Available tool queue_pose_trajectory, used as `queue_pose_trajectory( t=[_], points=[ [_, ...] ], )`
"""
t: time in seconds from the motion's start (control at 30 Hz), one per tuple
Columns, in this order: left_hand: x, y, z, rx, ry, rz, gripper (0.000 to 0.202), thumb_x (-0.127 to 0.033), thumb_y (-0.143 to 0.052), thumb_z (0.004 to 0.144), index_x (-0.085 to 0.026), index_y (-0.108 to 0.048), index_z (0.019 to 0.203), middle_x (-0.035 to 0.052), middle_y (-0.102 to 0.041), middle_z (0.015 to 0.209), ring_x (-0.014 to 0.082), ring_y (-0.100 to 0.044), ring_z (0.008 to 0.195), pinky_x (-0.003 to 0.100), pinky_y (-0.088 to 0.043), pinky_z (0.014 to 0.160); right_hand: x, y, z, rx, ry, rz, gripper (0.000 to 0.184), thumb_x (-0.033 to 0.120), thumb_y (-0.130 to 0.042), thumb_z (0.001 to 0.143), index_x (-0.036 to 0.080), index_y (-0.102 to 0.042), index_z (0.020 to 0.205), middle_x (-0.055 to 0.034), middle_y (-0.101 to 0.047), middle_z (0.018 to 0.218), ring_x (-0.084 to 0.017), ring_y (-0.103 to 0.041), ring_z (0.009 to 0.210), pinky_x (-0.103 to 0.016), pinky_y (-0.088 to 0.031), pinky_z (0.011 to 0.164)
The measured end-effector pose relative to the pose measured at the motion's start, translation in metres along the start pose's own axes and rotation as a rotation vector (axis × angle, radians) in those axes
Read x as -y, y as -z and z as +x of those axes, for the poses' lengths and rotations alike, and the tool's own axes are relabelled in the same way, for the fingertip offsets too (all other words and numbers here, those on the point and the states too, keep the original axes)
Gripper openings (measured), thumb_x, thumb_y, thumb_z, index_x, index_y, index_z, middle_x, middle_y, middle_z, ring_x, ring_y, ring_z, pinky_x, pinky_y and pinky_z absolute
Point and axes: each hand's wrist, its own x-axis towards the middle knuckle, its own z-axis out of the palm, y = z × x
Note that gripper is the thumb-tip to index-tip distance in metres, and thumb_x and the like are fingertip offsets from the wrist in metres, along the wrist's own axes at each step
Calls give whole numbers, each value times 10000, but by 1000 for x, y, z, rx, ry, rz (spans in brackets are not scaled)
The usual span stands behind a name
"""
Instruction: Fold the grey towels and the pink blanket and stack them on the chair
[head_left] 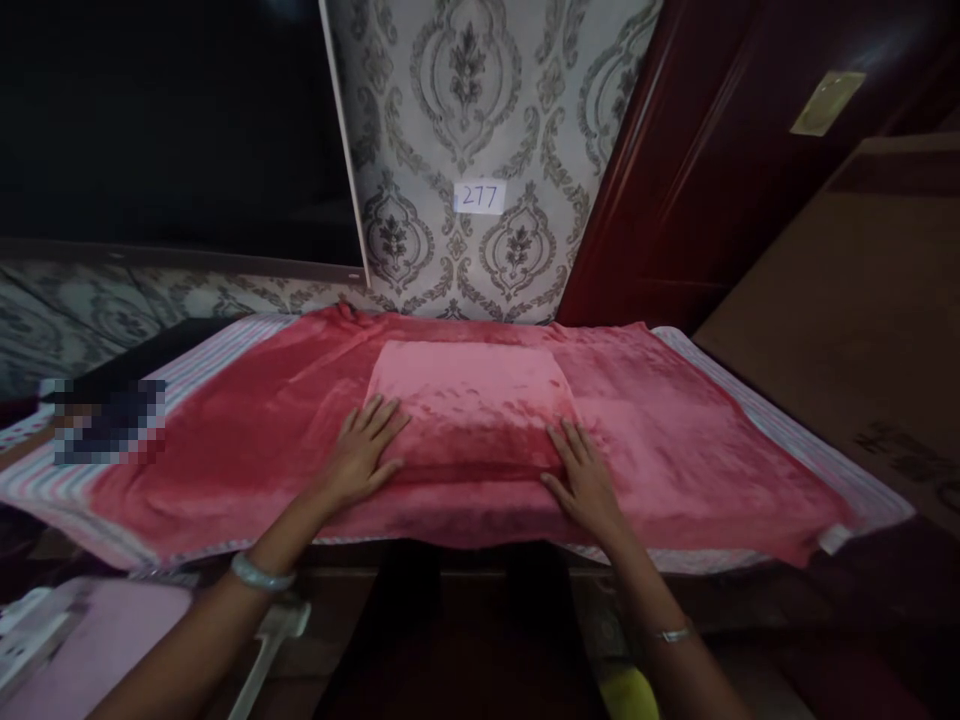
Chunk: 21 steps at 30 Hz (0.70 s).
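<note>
A red-pink plush blanket (pixel 712 440) lies spread over a striped cloth (pixel 202 375). On its middle sits a lighter pink rectangular piece of plush fabric (pixel 469 370), flat, with darker brush marks on its near half. My left hand (pixel 364 450) rests with fingers spread on the left edge of this piece. At its right edge my right hand (pixel 585 470) lies flat, fingers apart. Neither hand grips anything. Whether the pink piece is separate from the blanket or a folded part of it, I cannot tell.
A large dark screen (pixel 172 130) stands at the back left. Behind the blanket is a patterned wall (pixel 465 100) with a "277" label (pixel 480 197). A cardboard box (pixel 847 300) leans in at the right, near a dark red door (pixel 697 150). A pink stool-like object (pixel 112 640) is below left.
</note>
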Motion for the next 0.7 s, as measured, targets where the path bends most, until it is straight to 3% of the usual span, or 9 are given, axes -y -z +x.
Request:
queue_pose_trajectory(
  t=[0.1,0.2,0.33,0.43,0.53,0.7],
  points=[
    [7,6,-24,-6,-104,-18,701,-476,-585,934,-227,-444,1575,130,-304,1695,346,-236,1577,558,-287,1253,-18,3,-9,-15,38,61,683,422,-499,1004,235,-308,1633,-132,-283,1679,-316,-236,1553,-561,-316,1219],
    [15,9,-35,-13,-106,-18,625,-301,-561,923,-244,-488,1541,123,-362,1671,324,-326,1545,533,-352,1236,-25,4,-9,-2,21,90,684,308,-475,982,239,-291,1637,-141,-282,1677,-295,-335,1515,-528,-379,1194],
    [18,9,-32,-22,-85,-7,587,-172,-489,886,-190,-550,1469,170,-483,1578,308,-441,1479,496,-458,1170,-29,4,-2,-7,25,105,730,132,-416,866,195,-376,1593,-149,-398,1615,-268,-430,1461,-508,-420,1174],
    [15,16,-22,-77,-43,-16,522,-163,-469,863,-190,-619,1363,170,-615,1424,293,-566,1355,480,-505,1118,-33,11,8,-37,13,101,667,156,-437,839,198,-507,1501,-133,-568,1474,-280,-546,1350,-530,-455,1140],
    [11,42,-2,-190,2,-67,450,-215,-471,853,-232,-651,1266,121,-698,1260,284,-631,1236,485,-507,1101,-33,36,31,-119,-11,84,510,237,-455,865,218,-642,1339,-124,-677,1307,-305,-627,1199,-534,-513,1051],
    [14,125,57,-421,133,-142,422,-374,-491,852,-247,-620,1233,57,-705,1158,265,-652,1115,438,-553,1001,-16,118,103,-414,29,136,341,283,-474,864,208,-685,1122,-119,-713,1091,-291,-646,1038,-488,-530,962]
  ],
)
